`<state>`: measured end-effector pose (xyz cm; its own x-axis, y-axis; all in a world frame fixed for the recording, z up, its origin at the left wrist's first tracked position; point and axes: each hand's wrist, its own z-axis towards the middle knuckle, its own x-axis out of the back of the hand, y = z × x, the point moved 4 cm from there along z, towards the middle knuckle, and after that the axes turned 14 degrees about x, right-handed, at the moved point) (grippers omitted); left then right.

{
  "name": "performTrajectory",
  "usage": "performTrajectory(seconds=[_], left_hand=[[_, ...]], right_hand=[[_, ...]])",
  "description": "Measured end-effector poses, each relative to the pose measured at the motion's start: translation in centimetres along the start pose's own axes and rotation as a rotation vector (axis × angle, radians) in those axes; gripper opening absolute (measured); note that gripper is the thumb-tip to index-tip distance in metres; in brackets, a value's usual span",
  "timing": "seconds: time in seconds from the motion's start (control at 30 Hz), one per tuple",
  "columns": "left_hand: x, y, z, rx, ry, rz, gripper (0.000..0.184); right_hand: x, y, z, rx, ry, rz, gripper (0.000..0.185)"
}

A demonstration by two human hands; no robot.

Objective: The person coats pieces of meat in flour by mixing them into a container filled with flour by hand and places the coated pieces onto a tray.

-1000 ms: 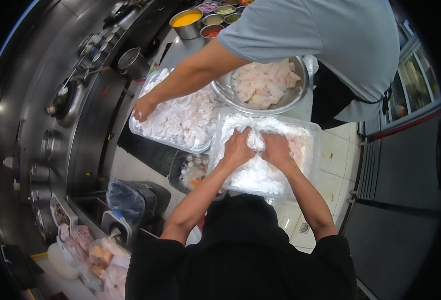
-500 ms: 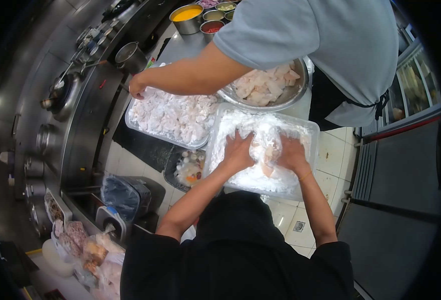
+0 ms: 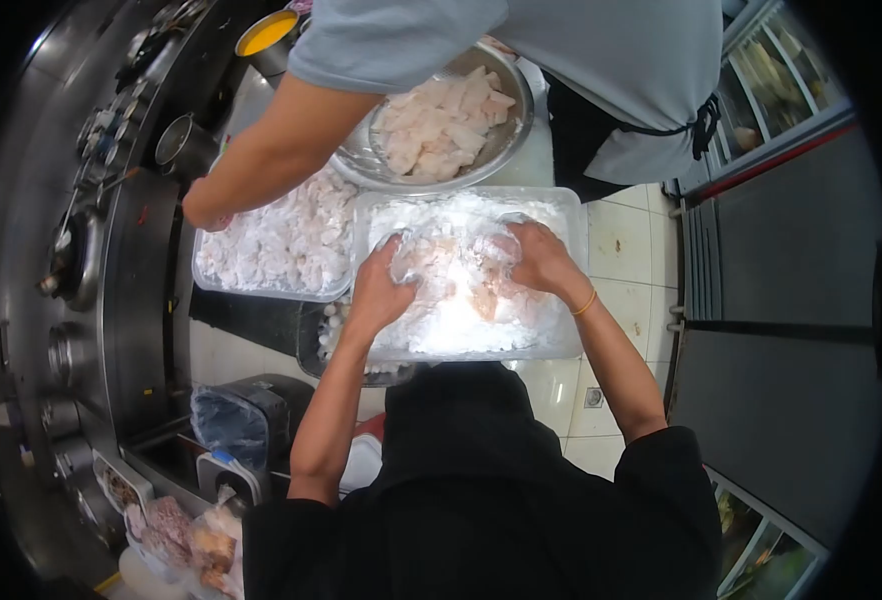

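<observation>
The tub [image 3: 577, 240] sat just beyond the person's black clothing [image 3: 461, 480], with white powder [image 3: 431, 337] and pale pieces [image 3: 486, 300] inside. In the tub's left part, the left hand [image 3: 383, 285] had bent, powder-whitened fingers; whether it gripped a piece could not be told. In the tub's right part, the right hand [image 3: 543, 262], a thin band [image 3: 586, 303] at its wrist, bent its fingers toward the left one; its grip could not be told either. The pale pieces lay between the two, partly covered with powder.

Under the tub's near left side, a dark basin [image 3: 311, 350] showed partly behind the left forearm [image 3: 333, 400]. Just left of the tub stood a tray [image 3: 271, 293] of coated pieces [image 3: 291, 250], with a co-worker's hand [image 3: 206, 208] at it. Just beyond the tub was a bowl [image 3: 524, 120] of uncoated slices [image 3: 441, 125]. Far left, well apart from the tub, were a pot [image 3: 183, 147] and yellow liquid [image 3: 266, 33].
</observation>
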<state>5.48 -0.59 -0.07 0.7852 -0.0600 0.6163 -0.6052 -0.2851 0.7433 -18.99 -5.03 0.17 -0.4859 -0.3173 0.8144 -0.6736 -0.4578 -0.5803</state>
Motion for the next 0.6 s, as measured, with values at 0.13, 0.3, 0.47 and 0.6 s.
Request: performTrajectory(seconds=[0.13,0.3,0.47,0.6], left_hand=[[-2.4,-1.2,-0.3,-0.029,-0.014,0.377,0.082],[-4.9,1.9,0.1,0.095,0.025,0.552,0.091],[-4.7,0.3,2.8,0.137,-0.003,0.234,0.089],[-2.7,0.5,2.3,0.059,0.067,-0.074,0.071]], right_hand=[[0.8,-0.3,-1.4,-0.116,-0.174,-0.198,0.064],[-4.5,3.5,-0.9,-0.062,-0.026,-0.211,0.078],[-4.5,3.3,0.8,-0.055,0.106,0.116,0.079],[-4.3,1.1,1.8,0.031,0.142,0.524,0.067]])
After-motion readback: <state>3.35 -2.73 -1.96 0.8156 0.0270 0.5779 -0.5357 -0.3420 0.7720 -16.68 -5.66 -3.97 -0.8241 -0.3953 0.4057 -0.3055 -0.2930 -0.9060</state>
